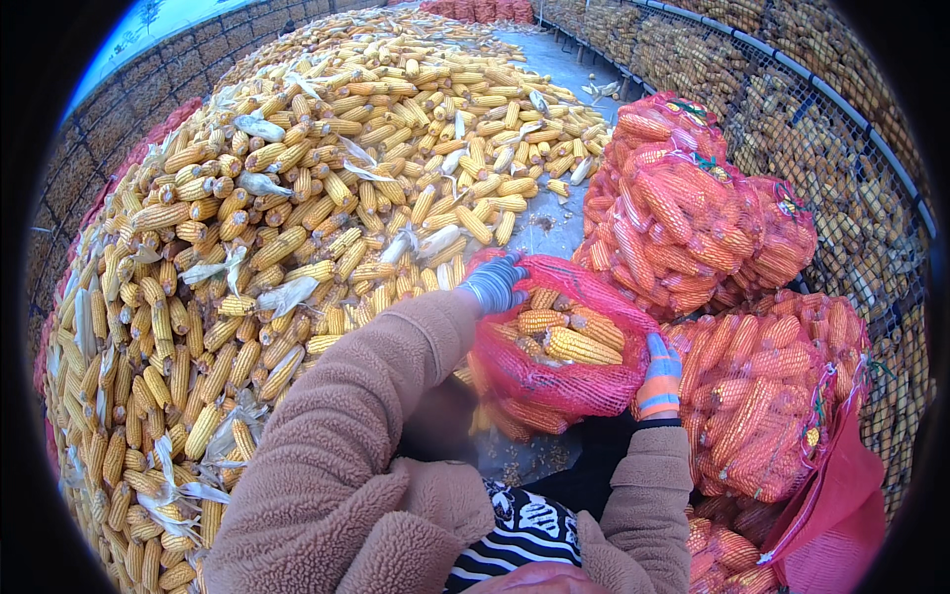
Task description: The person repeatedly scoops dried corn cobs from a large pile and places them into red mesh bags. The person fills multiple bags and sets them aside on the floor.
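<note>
A red mesh sack (571, 386) stands before me, its mouth spread wide, with yellow corn cobs (582, 345) showing inside. My left hand (496, 284), in a grey striped glove, grips the sack's rim on the far left side. On the right side of the mouth, my right hand (659, 375), in a blue and orange glove, holds the rim too. Some fingers of both hands are hidden by the mesh. A large heap of husked corn cobs (297, 215) rises at the left and comes close to the sack.
Filled red mesh sacks of corn (668, 215) are stacked at the right, several tied with green string. More filled sacks (749, 401) lie nearer, beside a loose red sack (831, 505). Behind them runs a wire-mesh corn crib (824, 148). Concrete floor (545, 223) shows past the sack.
</note>
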### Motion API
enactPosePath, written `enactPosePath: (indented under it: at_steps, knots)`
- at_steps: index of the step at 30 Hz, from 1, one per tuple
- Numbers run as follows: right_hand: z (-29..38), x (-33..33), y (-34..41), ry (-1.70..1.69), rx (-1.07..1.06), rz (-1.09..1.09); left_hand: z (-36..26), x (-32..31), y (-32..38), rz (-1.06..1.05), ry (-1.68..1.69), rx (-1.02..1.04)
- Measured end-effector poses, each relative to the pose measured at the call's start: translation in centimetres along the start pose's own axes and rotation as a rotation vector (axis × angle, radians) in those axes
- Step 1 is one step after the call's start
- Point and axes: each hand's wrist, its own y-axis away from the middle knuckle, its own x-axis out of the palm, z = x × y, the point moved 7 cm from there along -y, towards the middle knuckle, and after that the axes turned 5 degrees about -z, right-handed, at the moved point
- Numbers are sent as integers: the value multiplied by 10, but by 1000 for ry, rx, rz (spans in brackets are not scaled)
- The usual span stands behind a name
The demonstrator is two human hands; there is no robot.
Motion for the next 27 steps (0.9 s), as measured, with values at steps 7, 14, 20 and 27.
enactPosePath:
  at_steps: [7,14,20,27]
  knots:
    - [0,0,2,55,-31,-3,-1,3,-1,27,28,29]
    - [2,-1,-1,-78,41,-10,-13,-7,2,-27,69,72]
    - [-2,-12,-2,-5,58,-21,-37,-59,12,92,565,79]
    - [-23,1,5,-267,257,42,57,-113,91,-342,1208,-277]
